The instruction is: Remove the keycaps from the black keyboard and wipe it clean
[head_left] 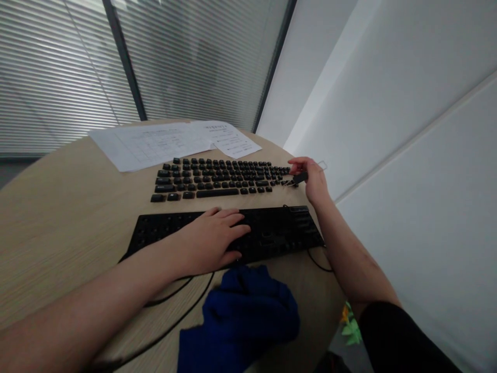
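Observation:
My left hand (213, 238) lies flat on a black keyboard base (272, 228), fingers spread. Most or all of the base's keys are off, though my hand and arm cover part of it. Beyond it, loose black keycaps (217, 192) are laid out in keyboard-like rows on the table. At the right end of those rows is my right hand (312, 178), closed around a keycap puller (300, 177) with a black handle and wire ends. Its fingertips are close to the far-right keycaps; whether they touch any is hard to tell.
A crumpled blue cloth (252, 311) lies in front of the keyboard base. Black cable (186, 311) runs across the table (58, 207) near my left forearm. Printed papers (163, 142) lie behind the keycaps. A white wall (407, 129) stands close on the right.

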`<state>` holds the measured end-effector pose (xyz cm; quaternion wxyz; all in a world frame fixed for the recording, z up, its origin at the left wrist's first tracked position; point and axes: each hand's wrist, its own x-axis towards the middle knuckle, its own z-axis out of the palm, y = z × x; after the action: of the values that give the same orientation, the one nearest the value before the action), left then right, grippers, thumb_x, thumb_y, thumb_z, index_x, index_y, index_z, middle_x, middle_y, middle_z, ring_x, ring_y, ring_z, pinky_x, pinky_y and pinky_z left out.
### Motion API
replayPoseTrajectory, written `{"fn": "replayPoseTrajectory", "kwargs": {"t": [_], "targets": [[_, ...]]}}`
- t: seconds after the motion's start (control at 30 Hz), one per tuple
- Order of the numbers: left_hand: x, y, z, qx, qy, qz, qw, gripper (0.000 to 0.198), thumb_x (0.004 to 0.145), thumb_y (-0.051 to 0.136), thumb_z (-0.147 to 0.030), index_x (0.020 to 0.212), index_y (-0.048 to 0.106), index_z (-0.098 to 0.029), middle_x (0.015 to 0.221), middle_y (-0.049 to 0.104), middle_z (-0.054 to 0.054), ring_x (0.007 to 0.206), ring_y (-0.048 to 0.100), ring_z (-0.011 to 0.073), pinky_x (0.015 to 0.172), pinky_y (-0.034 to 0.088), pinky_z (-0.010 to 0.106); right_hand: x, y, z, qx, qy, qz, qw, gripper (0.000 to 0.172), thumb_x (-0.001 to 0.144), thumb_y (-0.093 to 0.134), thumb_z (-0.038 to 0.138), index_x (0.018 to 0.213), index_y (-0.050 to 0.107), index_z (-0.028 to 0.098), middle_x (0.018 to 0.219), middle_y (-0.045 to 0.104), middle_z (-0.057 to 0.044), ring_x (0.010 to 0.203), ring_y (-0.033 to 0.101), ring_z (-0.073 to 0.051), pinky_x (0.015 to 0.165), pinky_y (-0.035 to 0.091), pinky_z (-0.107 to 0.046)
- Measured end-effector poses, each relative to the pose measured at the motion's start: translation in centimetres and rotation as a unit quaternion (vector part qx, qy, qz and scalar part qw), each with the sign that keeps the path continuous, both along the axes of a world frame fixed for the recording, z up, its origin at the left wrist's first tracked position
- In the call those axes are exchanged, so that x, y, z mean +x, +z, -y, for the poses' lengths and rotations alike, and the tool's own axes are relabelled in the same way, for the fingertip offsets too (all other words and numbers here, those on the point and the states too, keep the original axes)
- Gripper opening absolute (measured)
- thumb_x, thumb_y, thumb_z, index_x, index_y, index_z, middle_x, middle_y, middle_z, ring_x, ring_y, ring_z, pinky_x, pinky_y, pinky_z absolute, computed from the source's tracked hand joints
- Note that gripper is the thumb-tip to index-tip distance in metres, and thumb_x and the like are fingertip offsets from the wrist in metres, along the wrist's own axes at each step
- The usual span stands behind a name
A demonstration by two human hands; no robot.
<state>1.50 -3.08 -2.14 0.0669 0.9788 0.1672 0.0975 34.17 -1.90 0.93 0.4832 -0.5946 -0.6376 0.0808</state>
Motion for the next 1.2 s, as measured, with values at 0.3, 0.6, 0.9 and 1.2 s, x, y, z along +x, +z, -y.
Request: {"fn": "replayPoseTrajectory", "kwargs": {"t": [0.3, 0.6, 0.9, 1.2], "targets": [[-1.4, 2.0, -0.3, -0.022, 0.014, -0.022, 0.999, 0.047, 0.078, 0.083, -0.035, 0.122, 0.072, -0.023, 0.125, 0.069, 0.012, 0.119, 0.065, 0.0327, 0.102, 0.051, 0.046, -3.0, 1.3, 6.5, -0.131, 0.158, -0.182, 0.962, 0.054, 0.095, 0.048, 0.074, 0.109, 0.065, 0.024, 0.058, 0.057, 0.004, 0.052, 0.062, -0.016, 0.056, 0.056, -0.032], [-2.1, 2.7, -0.5, -0.027, 0.016, -0.011, 0.999, 0.029, 0.080, 0.080, -0.033, 0.107, 0.076, -0.022, 0.116, 0.072, 0.010, 0.109, 0.068, 0.0291, 0.097, 0.054, 0.043, -3.8, -2.9, 10.1, -0.152, 0.203, -0.262, 0.931, 0.046, 0.088, 0.071, 0.059, 0.114, 0.057, 0.024, 0.092, 0.071, -0.004, 0.066, 0.071, -0.018, 0.052, 0.058, -0.030], [0.1, 0.7, 0.3, -0.001, 0.017, -0.013, 1.000, 0.061, 0.091, 0.071, -0.048, 0.145, 0.059, -0.021, 0.157, 0.048, 0.020, 0.144, 0.046, 0.0380, 0.119, 0.035, 0.055, -5.0, -3.6, 11.1, -0.190, 0.223, -0.195, 0.936, 0.044, 0.094, 0.057, 0.069, 0.097, 0.053, 0.025, 0.072, 0.061, 0.001, 0.056, 0.056, -0.014, 0.050, 0.045, -0.026], [0.3, -0.3, 0.2, -0.016, 0.023, -0.033, 0.999, 0.071, 0.093, 0.066, -0.056, 0.153, 0.050, -0.021, 0.163, 0.040, 0.023, 0.151, 0.038, 0.0379, 0.122, 0.027, 0.058, -4.7, -4.4, 11.2, -0.232, 0.280, -0.109, 0.925, 0.036, 0.102, 0.052, 0.058, 0.096, 0.054, 0.022, 0.062, 0.050, 0.005, 0.051, 0.043, -0.011, 0.047, 0.032, -0.022]]}}
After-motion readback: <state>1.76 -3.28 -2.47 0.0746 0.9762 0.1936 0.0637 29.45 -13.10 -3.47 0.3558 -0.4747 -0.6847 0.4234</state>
